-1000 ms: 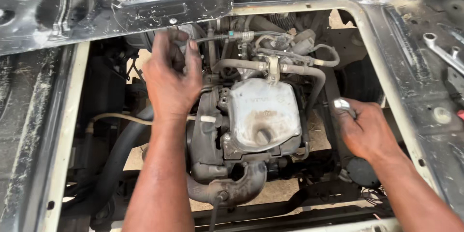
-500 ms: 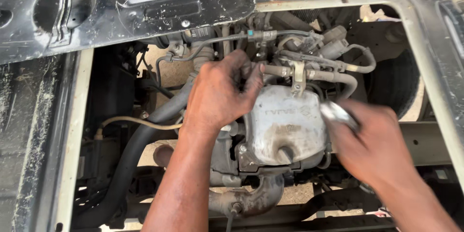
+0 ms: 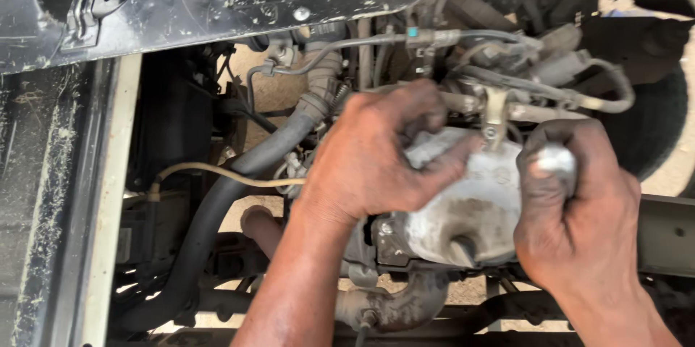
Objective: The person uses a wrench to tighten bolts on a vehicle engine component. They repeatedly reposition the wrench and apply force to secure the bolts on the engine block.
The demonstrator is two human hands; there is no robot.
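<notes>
I look down into an open engine bay. My left hand (image 3: 380, 159) rests with curled fingers on the top left of a dull silver metal engine cover (image 3: 470, 224). My right hand (image 3: 579, 217) is closed around a small shiny metal tool (image 3: 556, 160), its end showing above my fist, just right of the cover. Both hands are grimy. What the left fingers touch underneath is hidden.
A thick black rubber hose (image 3: 224, 202) runs diagonally at left, crossed by a thin pale cable (image 3: 217, 172). Grey pipes and hoses (image 3: 521, 79) cluster behind the cover. A rusty exhaust pipe (image 3: 394, 307) sits below. Black body panel (image 3: 217, 0) spans the top; a tyre (image 3: 662, 130) lies far right.
Both hands have moved in toward the silver cover. The left hand dropped from the upper hoses onto the cover's top left; the right hand came up from the right with the tool.
</notes>
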